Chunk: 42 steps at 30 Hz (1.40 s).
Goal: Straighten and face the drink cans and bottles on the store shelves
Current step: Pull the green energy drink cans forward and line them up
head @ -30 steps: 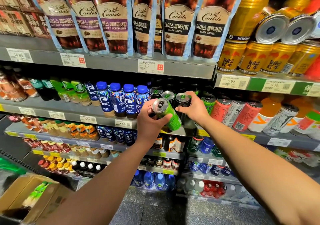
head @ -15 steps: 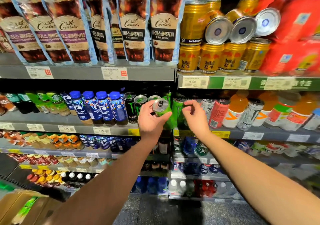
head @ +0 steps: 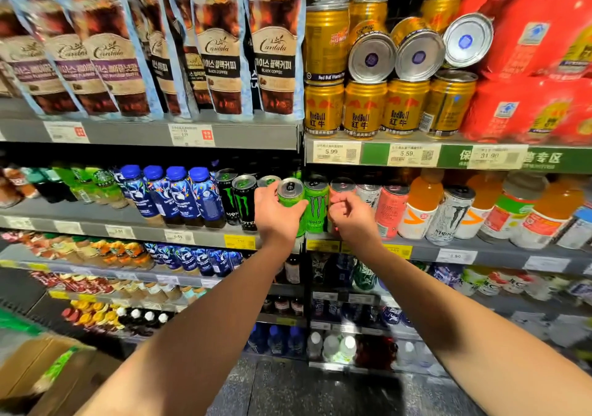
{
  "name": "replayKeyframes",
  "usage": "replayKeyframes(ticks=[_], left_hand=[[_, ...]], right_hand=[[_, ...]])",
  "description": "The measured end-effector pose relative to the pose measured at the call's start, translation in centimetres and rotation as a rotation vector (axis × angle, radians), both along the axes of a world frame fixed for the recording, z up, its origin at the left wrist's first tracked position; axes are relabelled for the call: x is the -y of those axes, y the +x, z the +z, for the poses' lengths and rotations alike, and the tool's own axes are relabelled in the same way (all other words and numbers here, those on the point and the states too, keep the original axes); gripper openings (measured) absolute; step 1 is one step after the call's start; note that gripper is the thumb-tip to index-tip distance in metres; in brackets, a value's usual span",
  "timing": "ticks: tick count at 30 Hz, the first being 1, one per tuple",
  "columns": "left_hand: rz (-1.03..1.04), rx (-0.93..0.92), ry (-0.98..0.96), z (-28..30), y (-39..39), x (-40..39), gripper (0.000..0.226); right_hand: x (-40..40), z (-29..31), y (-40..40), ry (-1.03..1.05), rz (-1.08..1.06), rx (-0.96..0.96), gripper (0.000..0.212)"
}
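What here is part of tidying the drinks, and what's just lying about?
Part of the job: left hand gripping a tilted green can; right hand; upright green can; black cans.

Lying about: cardboard box; coffee pouches.

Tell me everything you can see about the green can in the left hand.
The green can is a slim, bright green metal drink can with a silver top and pull tab. It is tilted, top leaning toward the camera, at the front of the middle shelf. The left hand holds its body from the left and below. An upright green Monster can stands just right of it. Its label is hidden.
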<state>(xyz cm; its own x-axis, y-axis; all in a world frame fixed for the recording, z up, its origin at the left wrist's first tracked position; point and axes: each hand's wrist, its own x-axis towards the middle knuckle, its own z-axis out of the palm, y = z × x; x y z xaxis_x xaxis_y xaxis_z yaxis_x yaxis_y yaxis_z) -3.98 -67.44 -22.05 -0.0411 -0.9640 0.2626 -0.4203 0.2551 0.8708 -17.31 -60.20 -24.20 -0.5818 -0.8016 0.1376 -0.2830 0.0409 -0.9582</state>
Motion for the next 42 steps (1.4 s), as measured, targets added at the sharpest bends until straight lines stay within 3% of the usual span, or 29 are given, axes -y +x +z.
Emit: replayKeyframes(ticks=[4,7,11,24,37,42], left_hand=[[0.025,0.041,0.000,0.5,-0.3,0.5,0.068],[0.018,0.071,-0.004,0.4,-0.4,0.8,0.067],[0.000,0.072,-0.015,0.1,-0.7,0.8,0.067],[-0.032,0.030,-0.074,-0.6,-0.3,1.9,0.062],[-0.019,0.084,-0.022,-2.0,-0.9,2.5,0.069],[-0.022,0.066,-0.088,-2.4,-0.7,2.6,0.066]], right_hand=[[-0.3,0.3,0.3,-0.009,0.032,-0.025,0.022],[-0.9,0.8,0.4,-0.062,-0.018,-0.166,0.014],[-1.1,1.1,0.5,-0.031,-0.125,-0.413,0.042],[-0.5,1.0,-0.7,0.085,-0.180,-0.419,0.021],[-0.1,0.8,0.1,0.090,-0.262,-0.403,0.026],[0.0,0.3,0.1,0.110,-0.245,-0.378,0.029]])
